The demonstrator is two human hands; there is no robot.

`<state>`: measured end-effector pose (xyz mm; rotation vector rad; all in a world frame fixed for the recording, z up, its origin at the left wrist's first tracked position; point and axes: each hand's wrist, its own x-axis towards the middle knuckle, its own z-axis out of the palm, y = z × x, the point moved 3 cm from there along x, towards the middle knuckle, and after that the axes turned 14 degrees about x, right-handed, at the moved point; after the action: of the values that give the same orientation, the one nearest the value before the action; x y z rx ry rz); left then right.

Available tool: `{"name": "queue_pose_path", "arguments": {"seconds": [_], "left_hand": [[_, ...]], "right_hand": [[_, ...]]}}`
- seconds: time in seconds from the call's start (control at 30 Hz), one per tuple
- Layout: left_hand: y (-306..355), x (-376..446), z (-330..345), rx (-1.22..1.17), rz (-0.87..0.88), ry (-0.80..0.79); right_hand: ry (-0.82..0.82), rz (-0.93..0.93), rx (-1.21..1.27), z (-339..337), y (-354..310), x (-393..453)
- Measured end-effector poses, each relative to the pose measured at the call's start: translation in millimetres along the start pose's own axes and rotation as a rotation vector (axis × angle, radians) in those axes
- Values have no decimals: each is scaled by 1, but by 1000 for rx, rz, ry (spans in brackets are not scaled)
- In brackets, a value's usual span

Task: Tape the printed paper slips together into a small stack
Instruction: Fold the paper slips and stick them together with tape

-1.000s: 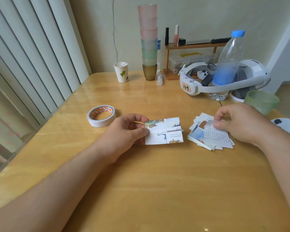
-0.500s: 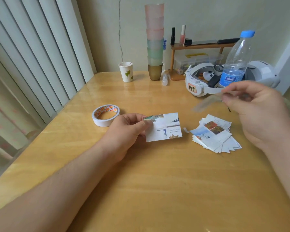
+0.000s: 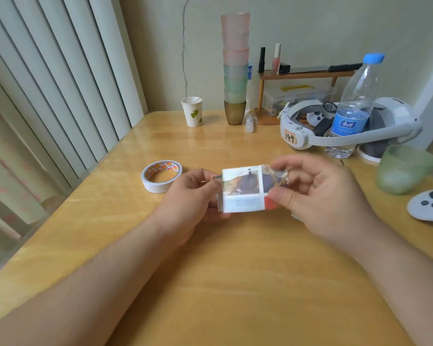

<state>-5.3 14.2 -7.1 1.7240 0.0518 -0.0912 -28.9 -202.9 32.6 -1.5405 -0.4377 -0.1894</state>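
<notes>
Glossy yellow wooden table carries all. Tape roll, white with orange print, lies left of paper slips. Left hand pinches slips' left edge, right hand pinches right edge; slips blurred, lifted above table. Behind slips: paper cup, tall stack of frosted cups, white headset, water bottle. Right of slips: green cup. Vertical blinds far left.

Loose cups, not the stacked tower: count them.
2. The paper cup stands at the table's far edge, left of the tower; the green cup sits at the right edge. Others may be hidden.
</notes>
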Motion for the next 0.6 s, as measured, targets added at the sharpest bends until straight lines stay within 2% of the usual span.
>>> {"name": "queue_pose_path", "arguments": {"seconds": [0.07, 0.13, 0.3, 0.47, 0.6], "left_hand": [[2, -2, 1, 0, 17, -1], [3, -4, 2, -16, 37, -12], [7, -6, 2, -61, 72, -17], [10, -10, 5, -72, 75, -47], [10, -12, 7, -36, 93, -88]], "right_hand": [[1, 57, -156, -1, 5, 1], [65, 91, -211, -5, 9, 3], [86, 192, 18, -4, 15, 2], [138, 197, -67, -3, 27, 2], [149, 250, -39, -5, 29, 2]]}}
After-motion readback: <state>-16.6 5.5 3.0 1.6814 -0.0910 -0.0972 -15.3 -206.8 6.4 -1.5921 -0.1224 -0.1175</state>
